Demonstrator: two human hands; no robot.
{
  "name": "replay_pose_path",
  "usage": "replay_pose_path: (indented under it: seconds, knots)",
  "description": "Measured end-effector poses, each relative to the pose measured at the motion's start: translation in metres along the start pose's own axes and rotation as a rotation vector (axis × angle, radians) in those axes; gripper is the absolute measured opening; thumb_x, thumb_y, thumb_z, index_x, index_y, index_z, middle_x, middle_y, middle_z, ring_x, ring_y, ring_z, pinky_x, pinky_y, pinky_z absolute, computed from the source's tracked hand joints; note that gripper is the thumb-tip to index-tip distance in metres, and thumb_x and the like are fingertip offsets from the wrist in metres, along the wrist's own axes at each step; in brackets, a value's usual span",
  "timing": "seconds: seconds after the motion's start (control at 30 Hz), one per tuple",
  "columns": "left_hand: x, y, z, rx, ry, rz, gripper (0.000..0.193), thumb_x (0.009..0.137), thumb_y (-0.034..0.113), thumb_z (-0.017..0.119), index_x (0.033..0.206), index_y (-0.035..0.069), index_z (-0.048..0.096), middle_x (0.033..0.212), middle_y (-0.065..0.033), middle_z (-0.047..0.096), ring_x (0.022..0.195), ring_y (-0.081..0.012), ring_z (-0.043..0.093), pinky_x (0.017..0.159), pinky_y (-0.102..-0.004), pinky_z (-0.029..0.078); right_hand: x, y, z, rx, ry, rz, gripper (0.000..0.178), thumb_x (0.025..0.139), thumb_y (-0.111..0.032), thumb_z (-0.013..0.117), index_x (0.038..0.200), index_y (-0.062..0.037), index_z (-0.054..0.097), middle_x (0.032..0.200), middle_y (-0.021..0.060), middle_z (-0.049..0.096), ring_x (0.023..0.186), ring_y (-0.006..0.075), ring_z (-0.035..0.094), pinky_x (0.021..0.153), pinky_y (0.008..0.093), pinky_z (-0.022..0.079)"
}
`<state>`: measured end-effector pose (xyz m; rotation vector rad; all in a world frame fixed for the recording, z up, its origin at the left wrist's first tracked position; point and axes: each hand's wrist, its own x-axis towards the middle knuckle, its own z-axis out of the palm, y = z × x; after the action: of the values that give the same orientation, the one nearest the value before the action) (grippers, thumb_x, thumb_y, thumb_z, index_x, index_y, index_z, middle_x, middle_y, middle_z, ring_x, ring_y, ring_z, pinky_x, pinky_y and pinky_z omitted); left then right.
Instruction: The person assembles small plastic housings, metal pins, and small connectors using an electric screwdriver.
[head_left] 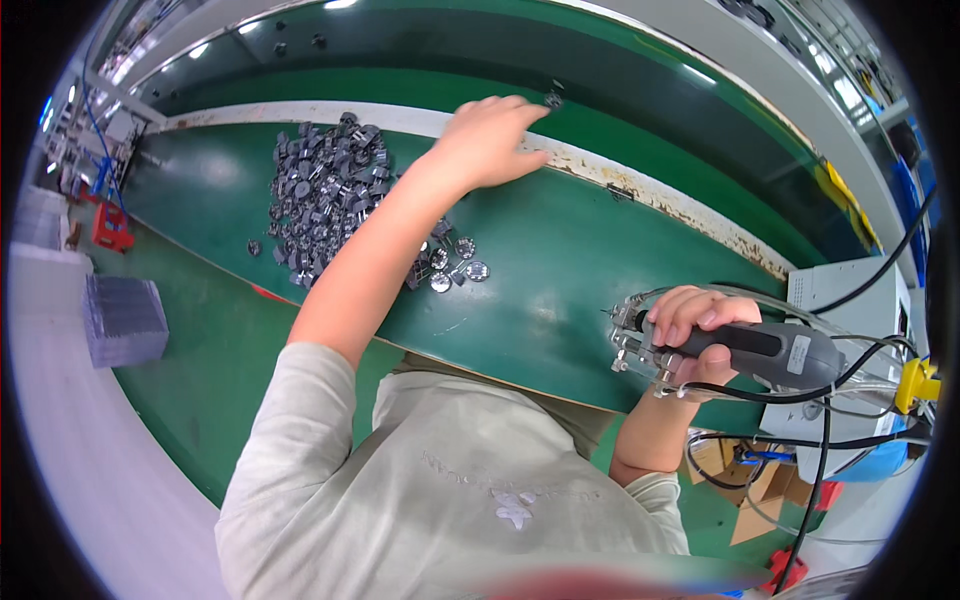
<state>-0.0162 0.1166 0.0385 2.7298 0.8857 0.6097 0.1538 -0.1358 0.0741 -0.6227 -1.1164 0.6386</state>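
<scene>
My left hand (490, 140) reaches over the white ledge beyond the green table, its fingers stretched out and apart. Just past its fingertips is a small dark part (553, 99) over the green strip behind the ledge; whether it rests there or is in the air I cannot tell. At the right, my right hand (705, 335) is wrapped round a grey handheld power tool (790, 352) with a thin bit and a clear bracket at its front end. A heap of small dark round parts (325, 190) lies left of my left forearm. Several with shiny metal faces (440, 260) lie to its right.
The green table (520, 320) has a worn white ledge (640, 200) along its far side. Black cables (822, 470) and clear tubing run from the tool past a light grey box (850, 290). An open carton (765, 500) stands below right, a stacked bundle (125, 320) at the left.
</scene>
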Motion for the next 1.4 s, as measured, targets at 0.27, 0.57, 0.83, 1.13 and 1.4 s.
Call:
replay_pose_path:
  seconds: [0.27,0.57,0.83,1.13,1.4]
  knots:
    - [-0.087,0.003,-0.016,0.124,-0.193,-0.143,0.039,0.080,0.023,0.069,0.116,0.007,0.065,0.117,-0.0120,0.061,0.110,-0.0314,0.058,0.096,-0.0431,0.046,0.002,-0.006,0.002,-0.089,-0.072,-0.029,0.039,0.089,-0.038,0.071,0.094,-0.0062,0.050,0.067,0.0085,0.059,0.055,0.0213,0.058,0.057,0.0380,0.051]
    - [0.005,-0.045,0.011,0.012,-0.119,-0.081,0.048,0.084,0.023,0.066,0.127,0.003,0.057,0.125,-0.0192,0.057,0.118,-0.0349,0.055,0.101,-0.0408,0.044,0.003,-0.004,0.006,-0.109,-0.057,-0.001,0.040,0.087,-0.039,0.073,0.093,-0.0061,0.050,0.065,0.0078,0.058,0.053,0.0206,0.058,0.057,0.0375,0.051]
    - [0.103,-0.079,0.068,0.073,-0.193,-0.179,0.053,0.085,0.028,0.065,0.133,0.010,0.055,0.127,-0.0204,0.055,0.116,-0.0341,0.057,0.100,-0.0394,0.047,0.001,0.006,0.003,-0.082,0.027,0.061,0.040,0.073,-0.024,0.086,0.091,-0.0050,0.056,0.066,0.0067,0.061,0.060,0.0209,0.061,0.064,0.0378,0.055]
    - [0.128,-0.073,0.088,0.000,-0.126,0.051,0.018,0.088,0.019,0.061,0.097,0.005,0.066,0.099,-0.0154,0.064,0.101,-0.0327,0.061,0.089,-0.0413,0.050,0.006,0.012,-0.007,-0.063,-0.069,0.015,0.039,0.067,-0.007,0.086,0.092,-0.0043,0.056,0.066,0.0066,0.062,0.060,0.0208,0.062,0.064,0.0381,0.056]
    - [0.144,-0.075,0.075,0.214,-0.413,-0.099,0.020,0.083,0.014,0.060,0.092,0.000,0.072,0.100,-0.0220,0.069,0.098,-0.0363,0.066,0.088,-0.0429,0.052,0.001,0.018,-0.002,-0.027,0.014,0.019,0.034,0.065,0.001,0.083,0.087,-0.0028,0.057,0.066,0.0079,0.063,0.058,0.0195,0.063,0.061,0.0355,0.057]
